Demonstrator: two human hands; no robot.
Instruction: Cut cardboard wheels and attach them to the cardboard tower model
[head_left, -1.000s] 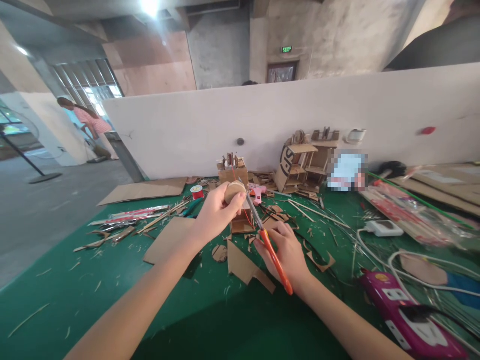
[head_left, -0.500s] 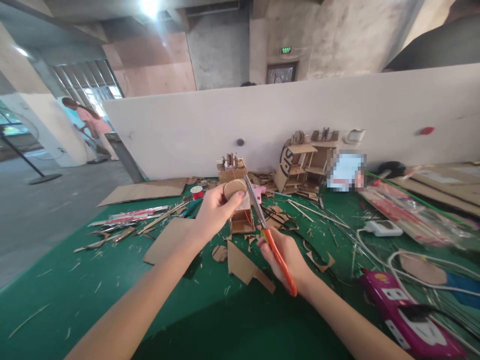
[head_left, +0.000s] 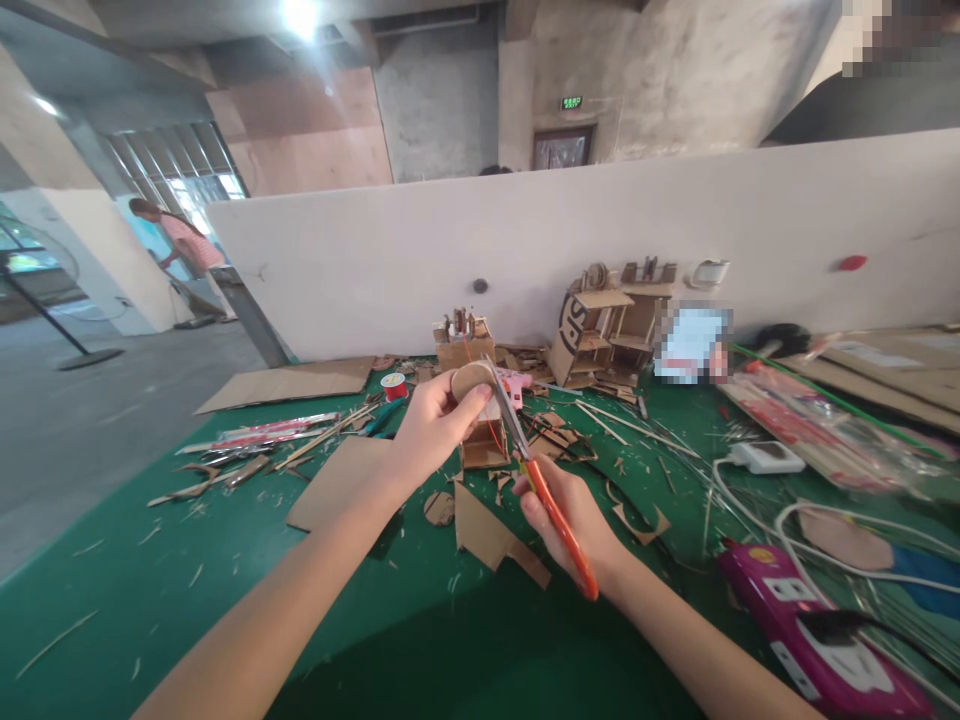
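Between thumb and fingers, my left hand (head_left: pixel 435 420) pinches a round cardboard disc (head_left: pixel 471 378). My right hand (head_left: pixel 566 515) grips a pair of scissors (head_left: pixel 551 510) with orange handles. Their metal blades point up and away from me and lie at the disc's right edge; whether they touch it I cannot tell. Behind my hands stands a small cardboard box structure (head_left: pixel 466 352) with a red thread hanging from it. A pink tool (head_left: pixel 516 385), partly hidden by the blades, lies just beyond. Below my hands are a cut cardboard piece (head_left: pixel 487 530) and a small cardboard disc (head_left: pixel 439 508).
A cardboard shelf model (head_left: pixel 592 335) stands by the white partition (head_left: pixel 360 260). A red thread spool (head_left: pixel 394 386), cardboard scraps and sticks lie around. At right are a purple power strip (head_left: pixel 817 630), cables and a white adapter (head_left: pixel 769 457). Another person (head_left: pixel 187 245) sweeps far left.
The disc and my left hand have shifted slightly to the right. The scissor blades have moved a little left and closer to the disc, and the handles have tilted slightly.
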